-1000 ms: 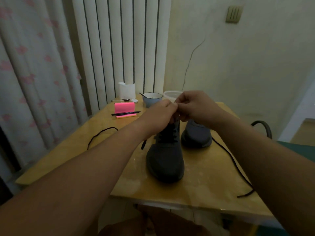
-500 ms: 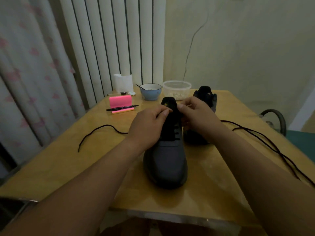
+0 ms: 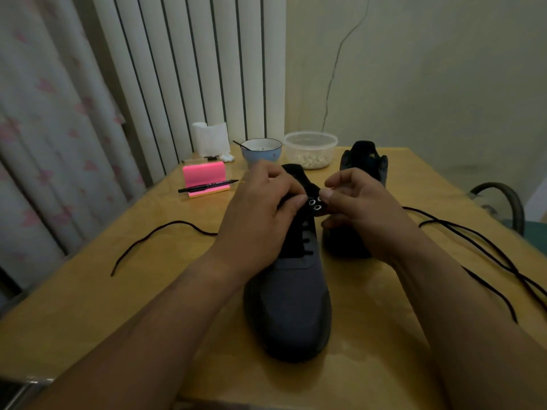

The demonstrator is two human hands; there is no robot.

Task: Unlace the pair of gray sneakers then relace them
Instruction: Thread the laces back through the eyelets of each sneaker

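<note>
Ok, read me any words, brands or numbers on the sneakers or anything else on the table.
No text can be read.
The near gray sneaker and the far sneaker show no brand mark.
The pen and the white paper may bear print, but they are too blurred to tell.

Left hand, right hand, fingers pinched.

near sneaker front-centre on table | second sneaker behind-right | bowl left of tub at back

Left hand and right hand parted, baring sneaker eyelets.
</note>
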